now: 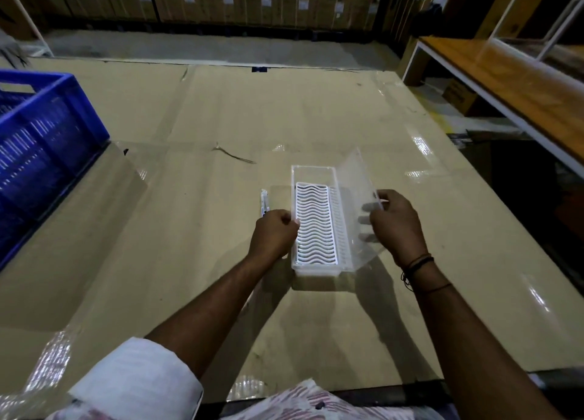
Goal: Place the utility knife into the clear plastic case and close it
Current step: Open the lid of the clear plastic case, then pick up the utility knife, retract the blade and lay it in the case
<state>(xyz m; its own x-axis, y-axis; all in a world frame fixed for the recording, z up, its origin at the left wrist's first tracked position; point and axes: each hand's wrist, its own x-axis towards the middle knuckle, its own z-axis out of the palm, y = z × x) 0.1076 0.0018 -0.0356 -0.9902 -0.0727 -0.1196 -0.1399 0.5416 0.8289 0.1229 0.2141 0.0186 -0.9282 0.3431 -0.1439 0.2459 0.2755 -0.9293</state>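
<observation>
- Clear case (319,223) near the middle of the cardboard-covered table (189,119), long axis running away from the body, white wavy tray showing inside.
- Lid (357,198) swung up and over to the right, not yet shut.
- Right hand (395,220) pinching the lid's free edge, fingers curled round it.
- Left hand (275,233) closed into a loose fist against the case's left wall, steadying it; hard to tell whether anything is pinched.
- Utility knife (264,203) flat on the table just left of the case, beyond the left knuckles, long axis roughly parallel to the case; near end hidden behind the hand.
- Left hand clearly nearer the knife; likely a short reach forward and left, then a sideways carry over the left wall, with no turning needed.
- Open room on every side: blue crate (47,141) well off at the left edge, bench (505,81) well apart to the right.
- Lid needing to stay raised until the knife lies in.
</observation>
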